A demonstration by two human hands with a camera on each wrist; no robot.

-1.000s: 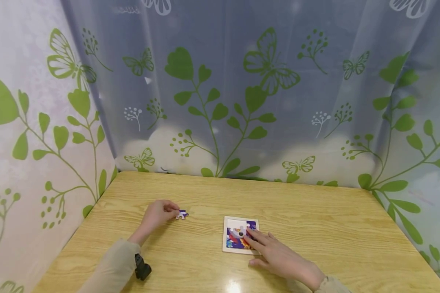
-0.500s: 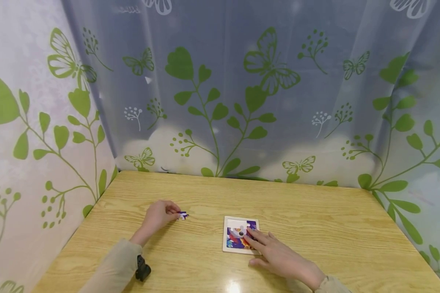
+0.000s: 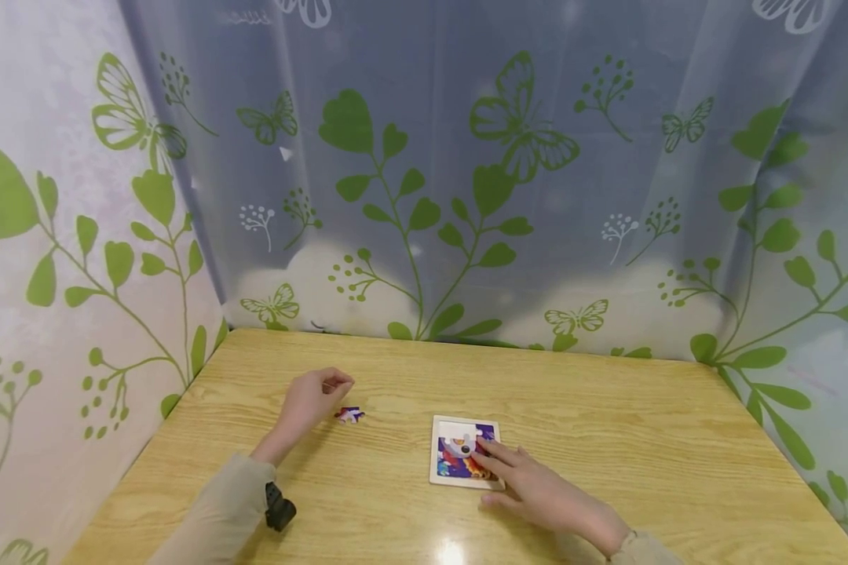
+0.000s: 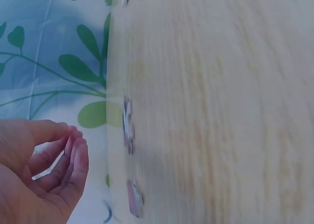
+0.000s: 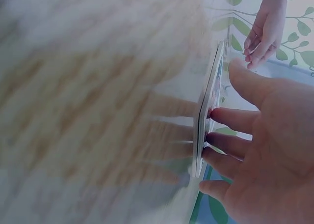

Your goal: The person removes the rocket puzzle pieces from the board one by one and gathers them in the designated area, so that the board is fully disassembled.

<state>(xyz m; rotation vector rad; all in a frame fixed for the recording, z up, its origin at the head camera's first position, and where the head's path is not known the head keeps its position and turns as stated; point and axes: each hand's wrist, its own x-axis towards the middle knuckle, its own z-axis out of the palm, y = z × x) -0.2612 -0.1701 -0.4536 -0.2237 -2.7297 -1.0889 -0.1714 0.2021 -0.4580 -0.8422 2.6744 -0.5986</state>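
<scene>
A small square jigsaw puzzle (image 3: 452,484) in a pale frame lies on the table, partly filled with a purple, red and grey picture. Its upper left part shows bare white. My right hand (image 3: 537,493) rests its outstretched fingertips on the puzzle's right side, covering some of the picture. To the left, my left hand (image 3: 314,399) is raised just above loose jigsaw pieces (image 3: 351,414) in purple, white and red. Its thumb and fingertips meet with nothing visible between them. In the left wrist view, two loose pieces (image 4: 128,126) lie on the table beyond that hand.
The wood-grain table (image 3: 593,416) runs back to a hanging curtain (image 3: 424,157) printed with green leaves and butterflies. Similar patterned cloth stands at both sides. A black wrist camera (image 3: 279,506) is strapped at the left sleeve (image 3: 219,510).
My left hand has let go of the jigsaw piece and lifted slightly up and away, leaving the pieces on the table. The right hand stays on the puzzle.
</scene>
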